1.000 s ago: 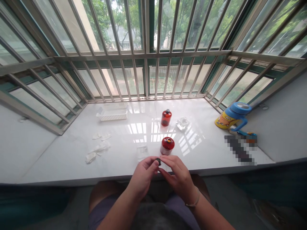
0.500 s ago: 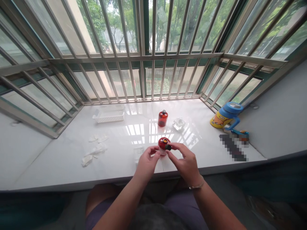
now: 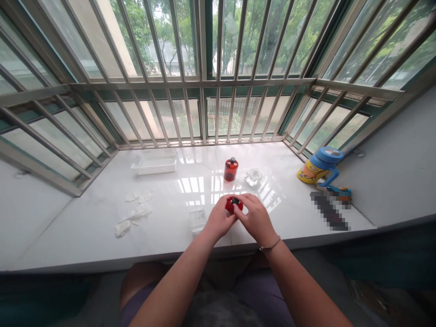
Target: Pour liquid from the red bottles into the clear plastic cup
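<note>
A small red bottle (image 3: 230, 205) stands on the white window ledge (image 3: 170, 200) near its front edge. My left hand (image 3: 218, 220) wraps round the bottle's side. My right hand (image 3: 254, 215) pinches a small black cap (image 3: 235, 200) down on the bottle's top. A second red bottle (image 3: 230, 169) with a black cap stands farther back, untouched. A small clear container (image 3: 197, 218) lies just left of my left hand.
A clear glass dish (image 3: 254, 177) sits right of the far bottle. A white slotted basket (image 3: 155, 164) is at the back left, crumpled white tissues (image 3: 134, 213) at the left. A blue-lidded yellow cup (image 3: 318, 165) lies at the right. Metal window bars (image 3: 218, 81) close the back.
Both hands moved forward from the ledge's edge to the near red bottle. The right hand carried the black cap onto its top and the left hand closed round the bottle.
</note>
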### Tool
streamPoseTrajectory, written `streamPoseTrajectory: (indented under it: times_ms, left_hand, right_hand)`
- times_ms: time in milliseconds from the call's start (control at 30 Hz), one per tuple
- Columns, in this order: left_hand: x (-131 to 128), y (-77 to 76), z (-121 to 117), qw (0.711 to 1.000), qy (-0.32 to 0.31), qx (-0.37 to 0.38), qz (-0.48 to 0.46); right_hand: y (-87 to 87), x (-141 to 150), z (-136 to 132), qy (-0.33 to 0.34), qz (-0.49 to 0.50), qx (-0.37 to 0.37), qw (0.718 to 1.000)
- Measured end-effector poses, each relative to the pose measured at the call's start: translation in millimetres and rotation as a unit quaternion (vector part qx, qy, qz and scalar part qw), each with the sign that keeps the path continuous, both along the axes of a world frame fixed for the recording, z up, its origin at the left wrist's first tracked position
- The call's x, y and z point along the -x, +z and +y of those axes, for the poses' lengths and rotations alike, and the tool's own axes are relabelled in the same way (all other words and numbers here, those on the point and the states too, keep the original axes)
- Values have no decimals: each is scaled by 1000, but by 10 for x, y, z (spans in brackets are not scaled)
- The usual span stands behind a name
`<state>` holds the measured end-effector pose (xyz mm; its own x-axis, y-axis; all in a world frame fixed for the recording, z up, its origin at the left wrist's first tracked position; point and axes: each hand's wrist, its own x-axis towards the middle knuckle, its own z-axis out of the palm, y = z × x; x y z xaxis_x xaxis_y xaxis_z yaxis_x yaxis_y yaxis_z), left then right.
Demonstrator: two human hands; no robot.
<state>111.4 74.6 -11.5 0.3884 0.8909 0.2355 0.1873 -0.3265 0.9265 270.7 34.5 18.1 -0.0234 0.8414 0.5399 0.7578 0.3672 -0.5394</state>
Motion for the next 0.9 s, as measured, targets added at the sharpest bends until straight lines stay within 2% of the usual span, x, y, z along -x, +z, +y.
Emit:
streamPoseTrajectory:
  times_ms: [200,333,433,567,733,767,900]
  left_hand:
    - [25,-24,-39,1000,-10,-15,-12]
    - [18,-34,-31,1000,-7,-11,-9]
    - [24,-49,-28,1000,-8,-2,-4]
    - [39,-47,-30,1000,-13,5,0]
    - [43,-45,-24,1000,-3,8,9]
    - [42,-46,-24,1000,-5,8,8]
    - [35,-39,-31,1000,-11,10,-1]
  right_hand:
    - [0,-47,2,20,19,31,999]
    - [-44,-55,1,8,39,39,998]
    - [-102,-28,-46,-20,105,48,993]
    - [-150,-4,-136,-13,198,71,977]
    - [-173,-58,-170,-128,200,56,970]
    - [-177,-60,-170,-122,203,51,970]
    - [-196,-19,-173,-13,211,50,976]
